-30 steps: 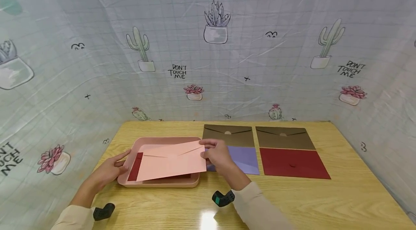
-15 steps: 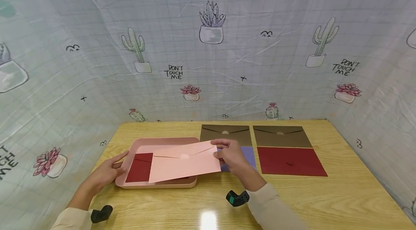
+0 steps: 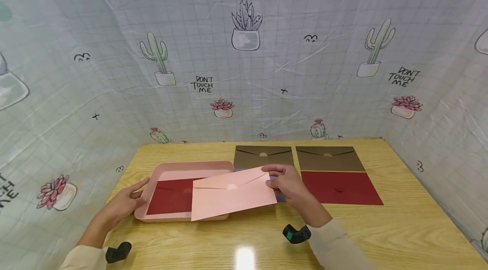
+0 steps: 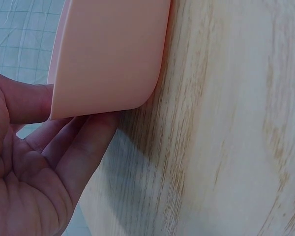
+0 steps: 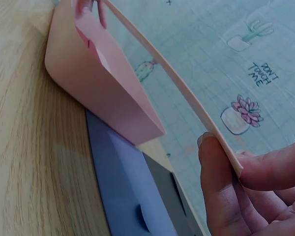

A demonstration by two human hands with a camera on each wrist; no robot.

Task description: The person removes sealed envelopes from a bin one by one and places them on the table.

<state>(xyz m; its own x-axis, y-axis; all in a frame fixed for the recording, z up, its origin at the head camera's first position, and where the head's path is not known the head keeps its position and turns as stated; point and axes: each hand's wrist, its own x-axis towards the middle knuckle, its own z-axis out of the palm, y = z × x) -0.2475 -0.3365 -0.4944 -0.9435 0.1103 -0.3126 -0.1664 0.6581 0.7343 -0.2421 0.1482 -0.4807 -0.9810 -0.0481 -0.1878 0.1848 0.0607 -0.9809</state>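
My right hand (image 3: 288,185) pinches the right edge of a light pink envelope (image 3: 228,202), held up and tilted over the right part of a pink tray (image 3: 179,166). In the right wrist view the envelope (image 5: 172,73) shows edge-on between thumb and fingers, apart from the tray's wall (image 5: 101,88). A dark red envelope (image 3: 171,198) lies in the tray, partly hidden by the pink one. My left hand (image 3: 125,203) grips the tray's left end. In the left wrist view, its thumb (image 4: 32,103) is at the rim and the fingers (image 4: 88,142) are against the outside wall.
Right of the tray lie two brown envelopes (image 3: 328,158) at the back, with a purple envelope (image 5: 123,172) and another dark red envelope (image 3: 341,187) in front. The wooden table (image 3: 404,236) meets a cactus-print curtain (image 3: 282,66) behind and at the sides.
My right hand has moved right with the pink envelope, drawing it partly off the tray. More of the dark red envelope inside shows. My left hand stays at the tray's left end.
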